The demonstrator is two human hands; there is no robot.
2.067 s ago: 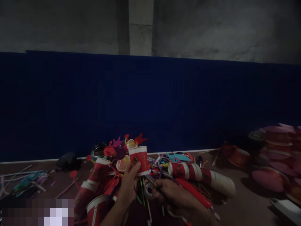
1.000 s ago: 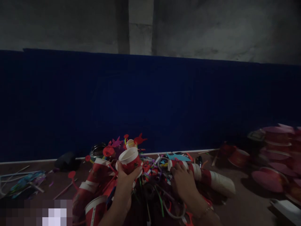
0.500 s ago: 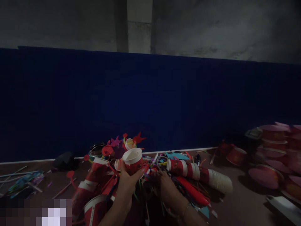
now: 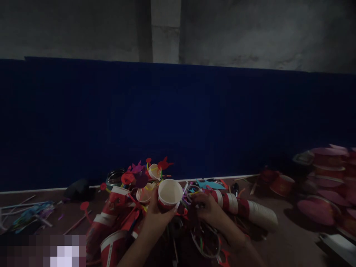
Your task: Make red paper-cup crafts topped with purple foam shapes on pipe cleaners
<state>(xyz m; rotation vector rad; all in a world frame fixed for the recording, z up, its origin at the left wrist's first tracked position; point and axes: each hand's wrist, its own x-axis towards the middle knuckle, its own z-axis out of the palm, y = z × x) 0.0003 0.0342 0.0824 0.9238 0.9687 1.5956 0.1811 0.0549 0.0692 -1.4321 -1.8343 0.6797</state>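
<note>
Left hand (image 4: 156, 222) wraps thumb and fingers around the side of a red cup (image 4: 170, 193), mouth tilted toward the camera, above the clutter. Right hand (image 4: 211, 213), fingers curled, is just right of it, by the sideways cup stack (image 4: 261, 215); fingertips too dark, can't tell if pinching anything. Turquoise cutout (image 4: 211, 184) lies behind. Jar (image 4: 114, 180) near the blue panel (image 4: 178, 122).

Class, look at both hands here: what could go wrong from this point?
The left hand grips a paper cup; too hard a squeeze might dent it. The right hand is close to nested cups lying on their side, which could roll if bumped. A pale loop sits just below that hand in the view and might snag it.
</note>
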